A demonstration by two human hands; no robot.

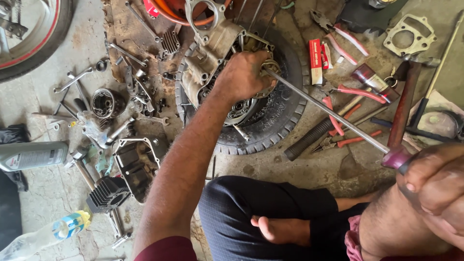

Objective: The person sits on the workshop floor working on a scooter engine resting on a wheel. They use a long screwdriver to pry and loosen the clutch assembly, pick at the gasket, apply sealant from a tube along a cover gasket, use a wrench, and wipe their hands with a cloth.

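Right hand (432,181) is seen nearest the lens, low at the right edge, its fingers (425,169) curled shut round the purple handle of a long steel rod tool (328,112). From that grip the shaft is carried up and to the left in one straight diagonal, ending at the left hand (244,75). Left hand is laid over the engine crankcase (212,53), which rests on a black tyre (275,121) on the concrete floor (53,188); its fingers are closed down around a brass-coloured fitting (270,65) where the rod tip meets the case. Whether the tip is pinched or only steadied cannot be told, as the knuckles hide the contact. Rod's long axis is thus aligned from lower right to upper left, with the working end well away from the gripping hand and just beside the left one. Left hand is the nearer to the crankcase by far. Red-handled pliers (357,92) lie right of the tyre, beneath the rod's line, apart from it.
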